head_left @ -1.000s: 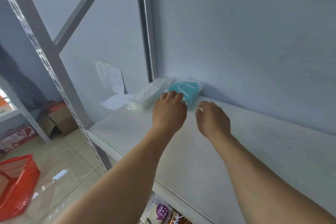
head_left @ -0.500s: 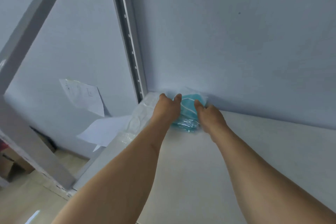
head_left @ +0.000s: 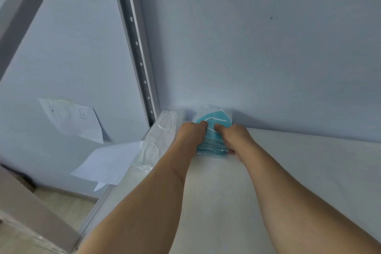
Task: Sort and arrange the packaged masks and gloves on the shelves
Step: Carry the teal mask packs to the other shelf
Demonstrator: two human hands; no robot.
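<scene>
While both forearms are reaching across the white shelf board (head_left: 288, 171), the left hand (head_left: 190, 134) and the right hand (head_left: 235, 138) are gripping the stack of teal face masks in clear plastic wrap (head_left: 212, 130) from either side, fingers curled round its edges. That teal pack is sitting at the far left corner of the shelf, its far edge touching or nearly touching the pale blue wall (head_left: 257, 47). Several flat teal layers are showing at the near edge between the wrists, and a white ear loop is curving over the top face. Clear wrap is sticking out past the mask at the far side and shining a little.

Just left of it, a long pack of white masks in clear plastic (head_left: 160, 140) is lying along the left edge of the shelf, touching or almost touching the left hand; exact contact is hard to tell. A grey perforated metal upright (head_left: 138, 51) is rising from the far left corner. Left of the shelf, a white paper sheet with handwritten marks (head_left: 70, 117) is hanging on the wall, and a blank white sheet (head_left: 107, 163) is sticking out near the white pack.
</scene>
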